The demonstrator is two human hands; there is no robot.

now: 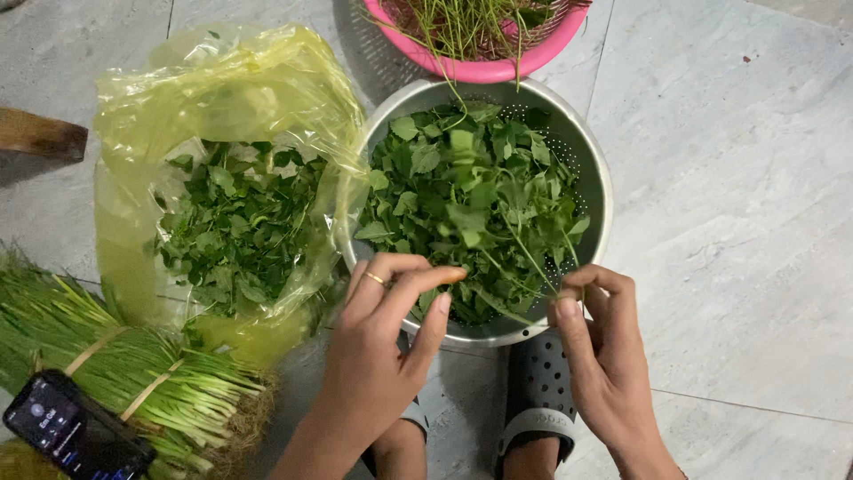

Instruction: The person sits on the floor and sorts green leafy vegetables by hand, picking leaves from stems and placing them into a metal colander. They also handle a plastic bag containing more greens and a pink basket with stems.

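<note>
A steel colander (593,158) on the tiled floor is full of green leafy herbs (471,204). My left hand (378,342), with a ring on one finger, reaches over the near rim, thumb and forefinger pinched at a leaf. My right hand (600,351) is at the near right rim, its fingertips pinched on a thin green stem (533,258) that runs up into the leaves. A yellow plastic bag (178,98) to the left lies open with more of the same leaves (235,227) inside.
A pink basket (480,64) with thin green stalks stands beyond the colander. Tied bundles of green onions (115,373) lie at the lower left, with a dark phone (71,427) on them. My feet in grey sandals (538,400) are below the colander. A wooden piece (40,133) is at far left.
</note>
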